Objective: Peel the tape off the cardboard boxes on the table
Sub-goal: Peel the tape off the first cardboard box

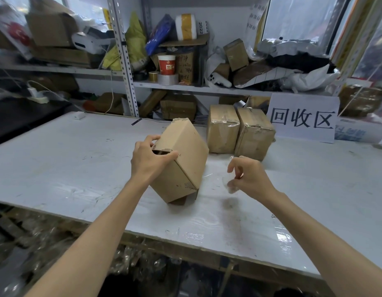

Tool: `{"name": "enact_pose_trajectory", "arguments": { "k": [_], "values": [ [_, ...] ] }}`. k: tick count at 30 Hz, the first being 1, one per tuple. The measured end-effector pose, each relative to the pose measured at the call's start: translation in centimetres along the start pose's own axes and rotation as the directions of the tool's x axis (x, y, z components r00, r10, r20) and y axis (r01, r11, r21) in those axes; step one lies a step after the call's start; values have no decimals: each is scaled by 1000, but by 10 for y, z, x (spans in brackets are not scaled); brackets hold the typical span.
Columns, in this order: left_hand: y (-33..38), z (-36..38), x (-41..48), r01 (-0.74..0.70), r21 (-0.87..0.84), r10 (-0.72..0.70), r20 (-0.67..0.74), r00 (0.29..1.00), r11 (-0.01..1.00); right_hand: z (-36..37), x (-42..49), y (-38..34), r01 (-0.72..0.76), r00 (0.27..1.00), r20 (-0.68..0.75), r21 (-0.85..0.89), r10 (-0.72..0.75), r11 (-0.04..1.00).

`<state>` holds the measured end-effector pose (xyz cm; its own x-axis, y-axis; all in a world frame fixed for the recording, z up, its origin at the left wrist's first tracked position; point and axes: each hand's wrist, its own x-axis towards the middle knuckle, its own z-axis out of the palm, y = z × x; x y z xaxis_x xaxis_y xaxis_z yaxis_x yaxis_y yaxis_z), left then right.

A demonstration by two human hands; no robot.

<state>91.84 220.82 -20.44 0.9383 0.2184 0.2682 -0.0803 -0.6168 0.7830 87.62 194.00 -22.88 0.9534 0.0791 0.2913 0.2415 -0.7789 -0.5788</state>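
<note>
A plain cardboard box (185, 155) stands tilted on one lower corner in the middle of the white table (68, 159). My left hand (148, 157) grips its upper left end, thumb and fingers curled round the edge by a slot. To the right, apart from the box, my right hand (247, 176) pinches a crumpled piece of clear tape (229, 185) just above the tabletop. Behind them two more cardboard boxes stand side by side, the left one (223, 128) and the right one (255, 133), both wrapped in shiny clear tape.
A white sign (303, 118) with large dark characters leans at the back right of the table. Cluttered metal shelves (130, 82) with boxes, tape rolls and a paper cup (166, 64) rise behind. Heaps of peeled tape lie below the table's front edge (185, 243).
</note>
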Motion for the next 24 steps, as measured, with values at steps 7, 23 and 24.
{"name": "enact_pose_trajectory", "arguments": {
  "k": [7,23,24],
  "values": [
    [3,-4,-1,-11,13,11,11,1000,1000,-3,-3,-8,80,989,-122,-27,-83,996],
    [15,-1,-6,-179,53,182,-66,981,982,-8,19,-38,25,997,-78,221,-8,975],
    [18,-2,-8,-223,61,227,-69,971,973,-9,27,-48,-3,999,-33,306,13,952]
  ]
}}
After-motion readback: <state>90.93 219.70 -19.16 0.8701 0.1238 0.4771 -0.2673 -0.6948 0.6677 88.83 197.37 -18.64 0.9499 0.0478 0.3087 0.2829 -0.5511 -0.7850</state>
